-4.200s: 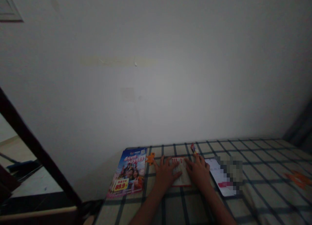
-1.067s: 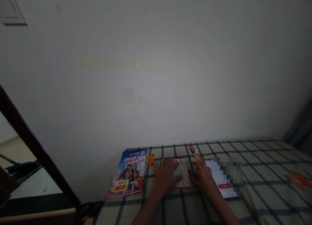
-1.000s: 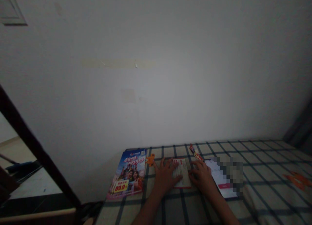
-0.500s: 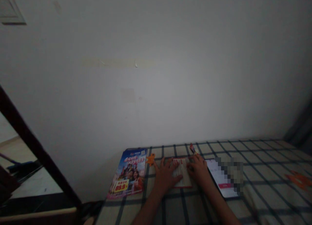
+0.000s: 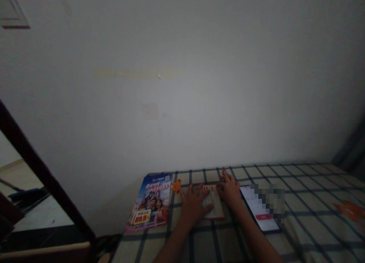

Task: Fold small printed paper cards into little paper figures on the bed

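A small leaflet [image 5: 216,206], pale with red print at its top and a red lower edge, lies flat on the checked cloth. My left hand [image 5: 194,202] rests on its left part, fingers spread. At the leaflet's upper right corner, my right hand [image 5: 230,190] has its fingers bent and drawn together on the edge; the fingertips are partly hidden. Just beyond that hand lies a slim item with a red end [image 5: 224,171], mostly covered by the fingers. An orange cut-out figure [image 5: 176,186] sits beside the left fingertips.
To the left lies a stack of colourful flyers [image 5: 151,202]. A phone [image 5: 261,209] with a lit screen, partly pixelated, is right of my right forearm. Another orange shape [image 5: 350,209] lies far right. Behind the checked cloth [image 5: 313,187] rises a pale wall [image 5: 199,103].
My right hand has shifted slightly up and left along the leaflet's edge, covering more of the slim item. The left hand stays in place.
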The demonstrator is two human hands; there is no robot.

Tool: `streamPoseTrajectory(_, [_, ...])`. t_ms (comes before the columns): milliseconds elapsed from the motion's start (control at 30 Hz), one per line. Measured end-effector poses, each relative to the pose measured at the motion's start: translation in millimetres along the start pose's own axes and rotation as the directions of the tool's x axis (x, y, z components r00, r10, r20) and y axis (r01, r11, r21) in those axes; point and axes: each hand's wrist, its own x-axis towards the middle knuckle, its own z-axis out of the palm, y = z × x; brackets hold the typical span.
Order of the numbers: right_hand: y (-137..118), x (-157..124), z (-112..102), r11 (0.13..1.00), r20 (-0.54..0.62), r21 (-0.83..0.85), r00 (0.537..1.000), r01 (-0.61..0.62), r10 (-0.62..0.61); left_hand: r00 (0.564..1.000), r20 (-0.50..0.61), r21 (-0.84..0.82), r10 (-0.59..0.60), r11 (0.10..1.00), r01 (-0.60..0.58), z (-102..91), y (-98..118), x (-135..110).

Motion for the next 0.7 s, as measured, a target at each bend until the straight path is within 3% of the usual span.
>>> streamPoseTrajectory(400, [-4.9,14.1,0.7,0.999,-0.047,-0.014,0.998,-0.046,0.046,1.0,0.014,-0.02,-0.002,1.0,0.003,-1.5,0.6,-0.7])
streamPoseTrajectory(700, [2.8,18.4,12.5,0.999,-0.111,0.015,0.993,-0.047,0.048,0.999,0.039,0.009,-0.012,1.0,0.012,-4.1,2.8,-1.4])
